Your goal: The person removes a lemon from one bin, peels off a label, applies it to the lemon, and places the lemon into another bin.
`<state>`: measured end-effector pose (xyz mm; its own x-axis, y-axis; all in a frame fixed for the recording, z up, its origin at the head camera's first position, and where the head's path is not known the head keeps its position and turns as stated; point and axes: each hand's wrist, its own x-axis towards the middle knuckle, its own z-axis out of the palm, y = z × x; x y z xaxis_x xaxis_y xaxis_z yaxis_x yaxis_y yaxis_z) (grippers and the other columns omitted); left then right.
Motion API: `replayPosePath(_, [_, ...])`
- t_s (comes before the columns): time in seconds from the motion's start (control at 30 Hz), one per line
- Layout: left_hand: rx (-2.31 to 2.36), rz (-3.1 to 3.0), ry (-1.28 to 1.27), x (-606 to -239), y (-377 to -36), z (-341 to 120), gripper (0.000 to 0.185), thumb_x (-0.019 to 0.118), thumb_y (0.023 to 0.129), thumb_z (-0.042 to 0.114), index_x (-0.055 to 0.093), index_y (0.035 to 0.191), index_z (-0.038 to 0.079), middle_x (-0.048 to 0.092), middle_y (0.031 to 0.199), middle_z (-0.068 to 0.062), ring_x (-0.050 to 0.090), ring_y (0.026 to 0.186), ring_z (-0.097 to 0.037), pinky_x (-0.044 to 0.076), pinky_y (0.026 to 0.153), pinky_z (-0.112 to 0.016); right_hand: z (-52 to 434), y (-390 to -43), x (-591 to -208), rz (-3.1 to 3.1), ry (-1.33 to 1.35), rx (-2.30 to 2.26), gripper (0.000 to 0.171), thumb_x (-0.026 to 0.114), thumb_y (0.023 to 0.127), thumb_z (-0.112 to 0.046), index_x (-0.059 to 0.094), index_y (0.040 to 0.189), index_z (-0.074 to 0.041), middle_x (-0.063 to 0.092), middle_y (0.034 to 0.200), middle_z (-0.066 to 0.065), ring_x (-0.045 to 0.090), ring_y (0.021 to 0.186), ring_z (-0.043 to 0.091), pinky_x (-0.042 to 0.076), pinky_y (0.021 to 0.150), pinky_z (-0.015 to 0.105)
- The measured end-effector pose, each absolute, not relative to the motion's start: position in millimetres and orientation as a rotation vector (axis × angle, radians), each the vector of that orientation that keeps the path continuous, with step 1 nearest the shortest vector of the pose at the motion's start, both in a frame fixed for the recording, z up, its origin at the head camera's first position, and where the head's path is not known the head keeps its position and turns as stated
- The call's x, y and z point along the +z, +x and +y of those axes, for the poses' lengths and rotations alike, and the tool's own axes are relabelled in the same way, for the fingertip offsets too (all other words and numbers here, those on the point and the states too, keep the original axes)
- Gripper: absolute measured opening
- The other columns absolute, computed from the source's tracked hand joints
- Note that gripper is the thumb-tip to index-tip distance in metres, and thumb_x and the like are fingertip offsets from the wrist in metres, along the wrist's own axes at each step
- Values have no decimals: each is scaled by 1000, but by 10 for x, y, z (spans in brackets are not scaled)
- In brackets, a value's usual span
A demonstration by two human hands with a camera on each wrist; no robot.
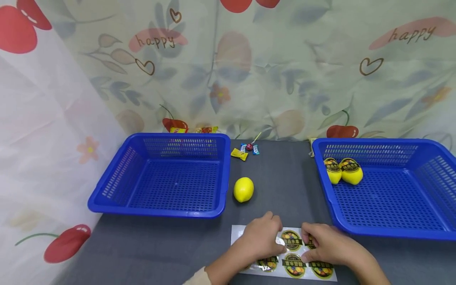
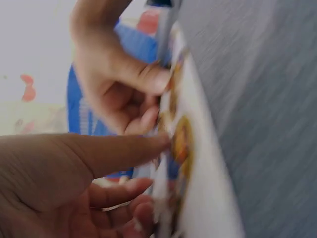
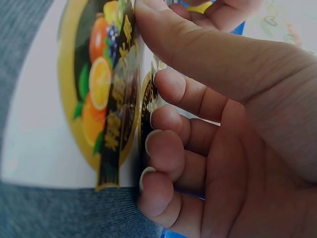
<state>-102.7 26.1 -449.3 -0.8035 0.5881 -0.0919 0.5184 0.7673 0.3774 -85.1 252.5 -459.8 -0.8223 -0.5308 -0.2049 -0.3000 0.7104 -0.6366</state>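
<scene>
Down at the near edge of the grey worktop (image 1: 285,186) lies a white sticker sheet (image 1: 238,233) printed with round fruit labels, and both hands work on it. The left hand (image 1: 261,239) rests on the sheet's left part, its fingers curled, thumb and fingertips pinching at the edge of a label. The right hand (image 1: 325,243) sits on the right part, its thumb laid along one round sticker (image 3: 101,89) while its curled fingers (image 3: 166,148) press the sheet edge; the two hands nearly touch.

Beyond the sheet, a bare lemon (image 1: 244,189) lies on the worktop just beside the left blue basket (image 1: 156,204). The right blue basket (image 1: 395,231) holds two lemons (image 1: 343,171) already bearing labels, in its far left corner. A few wrapped sweets (image 1: 246,150) lie near the flowered backdrop (image 1: 285,59).
</scene>
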Motion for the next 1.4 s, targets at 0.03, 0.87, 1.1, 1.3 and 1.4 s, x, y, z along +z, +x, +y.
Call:
replayPosePath(0.03, [516, 2734, 866, -4478, -1054, 230, 34, 88, 74, 33, 68, 97, 17, 52, 85, 6, 54, 70, -11, 47, 63, -26, 2522, -851, -4598, 2547, -647, -851, 44, 88, 72, -42, 52, 84, -21, 43, 65, -11, 37, 55, 2, 30, 49, 24])
replayPosePath(0.87, [371, 3002, 961, -4547, -841, 408, 43, 86, 73, 51, 65, 79, 14, 49, 73, 5, 55, 57, -12, 48, 51, -26, 2509, -858, -4586, 2542, -661, -868, 43, 87, 73, -42, 52, 83, -21, 44, 66, -11, 38, 54, 2, 32, 48, 24])
replayPosePath(1.1, [499, 2928, 922, -4590, -880, 432, 36, 87, 72, 45, 65, 80, 17, 51, 75, 8, 54, 63, -8, 46, 56, -24, 2526, -853, -4589, 2563, -670, -856, 44, 88, 72, -43, 52, 82, -21, 44, 65, -12, 39, 55, 1, 32, 48, 23])
replayPosePath(1.3, [579, 2853, 926, -4615, -898, 409, 35, 86, 74, 43, 67, 88, 18, 50, 78, 9, 51, 64, -6, 44, 56, -22, 2522, -853, -4586, 2562, -665, -848, 44, 87, 72, -44, 52, 82, -21, 44, 65, -12, 39, 54, 1, 32, 48, 23])
replayPosePath(1.4, [530, 2925, 892, -4585, -891, 400, 40, 87, 73, 46, 63, 85, 17, 48, 77, 7, 52, 59, -11, 44, 52, -25, 2515, -862, -4582, 2557, -665, -852, 44, 88, 72, -43, 52, 82, -21, 44, 65, -12, 39, 54, 2, 32, 48, 24])
